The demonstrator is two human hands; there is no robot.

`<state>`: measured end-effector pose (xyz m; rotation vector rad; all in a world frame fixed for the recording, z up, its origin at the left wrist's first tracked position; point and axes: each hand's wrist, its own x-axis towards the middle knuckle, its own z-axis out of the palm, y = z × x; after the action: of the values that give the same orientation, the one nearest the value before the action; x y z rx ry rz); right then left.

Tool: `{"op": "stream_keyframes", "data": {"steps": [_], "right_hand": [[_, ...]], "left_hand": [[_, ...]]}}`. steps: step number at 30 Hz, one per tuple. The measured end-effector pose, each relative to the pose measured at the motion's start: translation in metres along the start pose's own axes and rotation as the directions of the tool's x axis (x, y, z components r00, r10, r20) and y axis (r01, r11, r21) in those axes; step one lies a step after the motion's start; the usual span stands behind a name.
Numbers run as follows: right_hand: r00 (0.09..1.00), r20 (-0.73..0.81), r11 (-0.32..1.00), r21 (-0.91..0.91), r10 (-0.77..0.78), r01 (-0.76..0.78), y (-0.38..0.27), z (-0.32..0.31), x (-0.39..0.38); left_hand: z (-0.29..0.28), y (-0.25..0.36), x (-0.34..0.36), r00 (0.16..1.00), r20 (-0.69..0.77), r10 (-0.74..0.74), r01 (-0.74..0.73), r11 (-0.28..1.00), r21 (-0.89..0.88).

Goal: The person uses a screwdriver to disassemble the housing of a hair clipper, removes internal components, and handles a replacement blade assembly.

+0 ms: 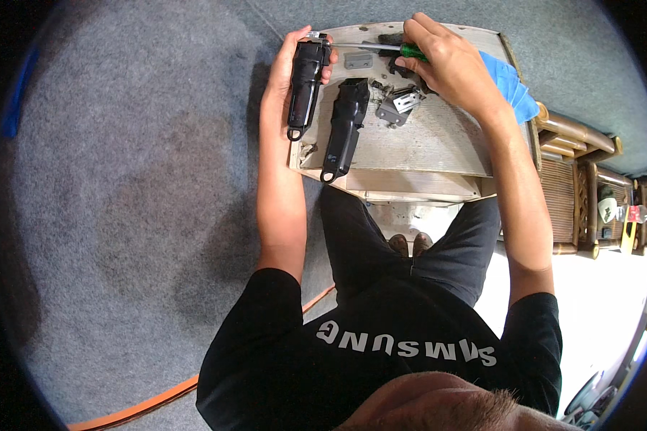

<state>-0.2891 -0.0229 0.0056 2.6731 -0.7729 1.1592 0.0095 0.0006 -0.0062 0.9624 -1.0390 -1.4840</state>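
Observation:
My left hand (284, 66) is wrapped round a black hair clipper (306, 86) at the left edge of the small wooden table, its head end pointing away from me. In my right hand (446, 61) is a screwdriver with a green handle (413, 51); its metal shaft reaches left, and the tip is at the clipper's head. A second black hair clipper (346, 129) lies on the table just right of the held one. Beside it are loose metal clipper blades (394, 111) and a grey flat plate (359, 60). Dark small pieces partly hide under my right hand.
The wooden table (438, 154) has an open shelf on its near side. Blue cloth or paper (509, 87) lies at its right edge. Bamboo furniture (579, 136) stands to the right. Grey carpet-like covering (144, 179) spreads at the left. My legs are close under the table.

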Motion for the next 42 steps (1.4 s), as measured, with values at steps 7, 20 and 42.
{"op": "stream_keyframes", "data": {"steps": [7,20,42], "right_hand": [[0.971,0.153,0.98,0.044,0.184,-0.192,-0.006,0.001,-0.002],[0.967,0.16,0.969,0.117,0.197,-0.217,-0.007,0.002,0.0],[0.938,0.243,0.969,-0.065,0.247,-0.238,0.001,0.005,-0.005]], "left_hand": [[0.001,-0.001,0.0,1.0,-0.013,0.019,-0.018,1.0,0.012],[-0.005,-0.003,0.004,0.999,0.047,0.02,-0.018,0.999,-0.037],[-0.002,-0.001,0.004,0.998,0.063,0.025,-0.025,1.0,-0.009]]}}
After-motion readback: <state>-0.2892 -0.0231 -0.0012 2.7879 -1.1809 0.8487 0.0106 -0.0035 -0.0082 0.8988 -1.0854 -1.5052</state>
